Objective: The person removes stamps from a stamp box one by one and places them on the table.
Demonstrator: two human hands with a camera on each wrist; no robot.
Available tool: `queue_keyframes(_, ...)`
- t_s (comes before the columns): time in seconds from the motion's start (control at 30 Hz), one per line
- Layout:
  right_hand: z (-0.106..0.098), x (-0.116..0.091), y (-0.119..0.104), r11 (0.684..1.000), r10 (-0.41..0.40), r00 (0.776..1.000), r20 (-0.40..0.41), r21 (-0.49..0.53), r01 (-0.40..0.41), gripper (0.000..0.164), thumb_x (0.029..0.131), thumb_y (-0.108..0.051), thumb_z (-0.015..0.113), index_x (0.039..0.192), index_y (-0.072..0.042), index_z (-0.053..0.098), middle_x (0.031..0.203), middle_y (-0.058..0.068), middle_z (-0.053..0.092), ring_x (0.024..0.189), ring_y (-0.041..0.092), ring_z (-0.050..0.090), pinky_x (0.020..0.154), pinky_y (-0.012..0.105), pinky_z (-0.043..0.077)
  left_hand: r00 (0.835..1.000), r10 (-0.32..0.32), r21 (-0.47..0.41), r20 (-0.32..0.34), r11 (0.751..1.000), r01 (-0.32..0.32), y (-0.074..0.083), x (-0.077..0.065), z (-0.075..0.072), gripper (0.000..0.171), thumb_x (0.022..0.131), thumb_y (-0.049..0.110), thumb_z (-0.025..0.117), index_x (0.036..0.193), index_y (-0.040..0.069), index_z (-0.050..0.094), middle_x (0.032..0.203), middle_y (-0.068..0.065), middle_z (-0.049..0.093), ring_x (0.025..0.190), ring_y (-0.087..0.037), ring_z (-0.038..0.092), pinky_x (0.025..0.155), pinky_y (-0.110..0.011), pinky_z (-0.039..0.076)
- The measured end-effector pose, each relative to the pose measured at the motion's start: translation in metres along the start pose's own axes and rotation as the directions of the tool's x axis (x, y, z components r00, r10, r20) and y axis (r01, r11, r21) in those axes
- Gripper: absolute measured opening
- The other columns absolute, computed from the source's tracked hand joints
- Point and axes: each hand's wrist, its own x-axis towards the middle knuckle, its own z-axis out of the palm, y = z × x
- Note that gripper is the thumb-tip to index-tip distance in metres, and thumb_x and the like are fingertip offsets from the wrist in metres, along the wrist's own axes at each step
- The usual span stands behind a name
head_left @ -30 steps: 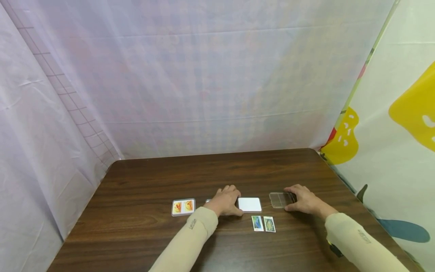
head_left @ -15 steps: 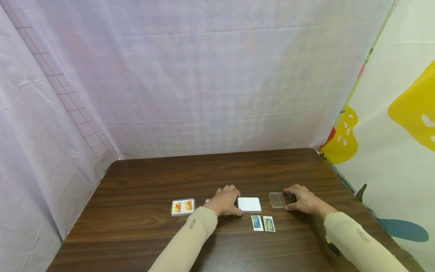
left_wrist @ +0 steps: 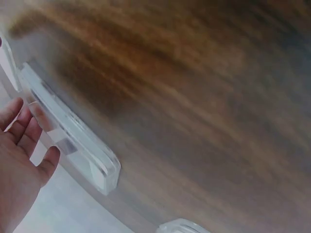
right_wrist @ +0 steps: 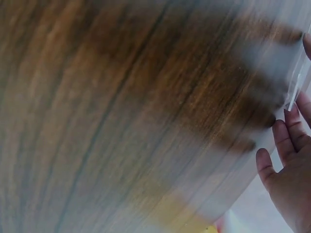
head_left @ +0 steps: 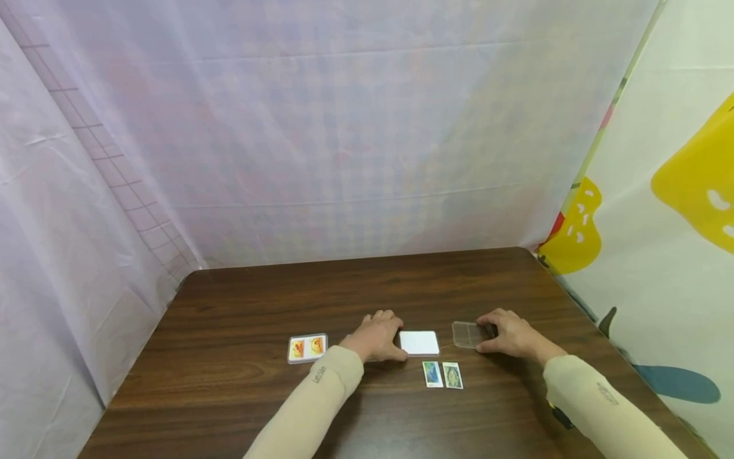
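Note:
My left hand [head_left: 380, 336] rests over the table, its thumb and fingers apart, between a clear case with orange pictures [head_left: 307, 348] and a white card [head_left: 419, 343]. Under it lies another clear case [left_wrist: 73, 131], mostly hidden in the head view; in the left wrist view the fingers are in front of that case, relaxed. At the right end of a clear plastic lid [head_left: 466, 335] is my right hand [head_left: 510, 335], thumb and fingers spread at its edges. The right wrist view shows these fingers fairly straight beside the lid's edge [right_wrist: 293, 92].
Two small picture cards, one blue [head_left: 432, 374] and one greenish [head_left: 452, 375], lie in front of the white card. All rests on a dark wooden table [head_left: 241, 299], with a pale curtain [head_left: 344, 140] behind it and a patterned sheet [head_left: 659, 268] at the right.

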Motion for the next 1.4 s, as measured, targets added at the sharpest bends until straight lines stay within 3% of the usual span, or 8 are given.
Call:
queue_keyframes(0.13, 0.000, 0.001, -0.002, 1.000, -0.001, 1.000, -0.020, -0.017, 0.000, 0.061, 0.072, -0.045, 0.085, 0.116, -0.005, 0.067, 0.115, 0.016, 0.060, 0.106, 0.037, 0.053, 0.088, 0.060, 0.042, 1.000, -0.016, -0.014, 0.014, 1.000, 0.016, -0.003, 0.000, -0.005, 0.075, 0.081, 0.053, 0.075, 0.138, 0.011, 0.053, 0.128, -0.001, 0.053, 0.121, -0.020, 0.046, 0.099, -0.038, 0.037)
queue_keyframes(0.33, -0.001, 0.006, -0.007, 1.000, -0.013, 0.998, -0.062, -0.004, 0.013, 0.063, 0.072, -0.047, 0.084, 0.117, -0.006, 0.067, 0.112, 0.012, 0.060, 0.101, 0.032, 0.054, 0.085, 0.054, 0.046, 0.999, -0.040, -0.071, 0.016, 0.997, 0.041, -0.007, 0.000, -0.010, 0.080, 0.082, 0.054, 0.074, 0.145, 0.013, 0.046, 0.147, -0.007, 0.045, 0.139, -0.027, 0.036, 0.113, -0.048, 0.026)
queue_keyframes(0.47, 0.000, 0.011, -0.013, 0.999, -0.040, 0.995, -0.089, 0.021, 0.042, 0.065, 0.072, -0.046, 0.084, 0.118, -0.004, 0.066, 0.110, 0.011, 0.060, 0.099, 0.030, 0.055, 0.084, 0.050, 0.046, 0.999, -0.040, -0.106, 0.009, 0.994, 0.041, -0.007, 0.000, -0.012, 0.084, 0.083, 0.056, 0.072, 0.148, 0.013, 0.043, 0.151, -0.008, 0.041, 0.142, -0.029, 0.033, 0.115, -0.050, 0.023)
queue_keyframes(0.8, 0.004, 0.020, -0.044, 0.992, -0.086, 0.992, -0.088, 0.085, 0.094, 0.064, 0.074, -0.043, 0.085, 0.120, -0.003, 0.065, 0.112, 0.012, 0.059, 0.100, 0.028, 0.055, 0.084, 0.047, 0.048, 0.999, 0.005, -0.125, -0.047, 0.992, -0.010, 0.001, 0.001, -0.014, 0.086, 0.082, 0.057, 0.073, 0.148, 0.012, 0.043, 0.145, -0.007, 0.048, 0.135, -0.026, 0.041, 0.112, -0.047, 0.030)
queue_keyframes(1.07, 0.010, 0.025, -0.064, 0.984, -0.166, 0.981, -0.102, 0.051, 0.172, 0.060, 0.073, -0.043, 0.085, 0.117, -0.005, 0.067, 0.111, 0.008, 0.060, 0.100, 0.027, 0.056, 0.084, 0.046, 0.047, 0.997, 0.040, -0.123, -0.063, 0.991, -0.047, 0.006, 0.002, -0.015, 0.084, 0.083, 0.055, 0.073, 0.148, 0.011, 0.043, 0.139, -0.007, 0.052, 0.129, -0.025, 0.046, 0.111, -0.045, 0.032)
queue_keyframes(1.4, 0.016, 0.030, -0.082, 0.980, -0.199, 0.976, -0.084, 0.008, 0.200, 0.060, 0.073, -0.046, 0.083, 0.116, -0.007, 0.067, 0.110, 0.006, 0.061, 0.101, 0.027, 0.056, 0.088, 0.054, 0.045, 0.992, 0.079, -0.083, -0.096, 0.993, -0.087, 0.007, 0.003, -0.015, 0.082, 0.082, 0.053, 0.074, 0.145, 0.009, 0.047, 0.131, -0.004, 0.056, 0.123, -0.022, 0.051, 0.107, -0.041, 0.037)
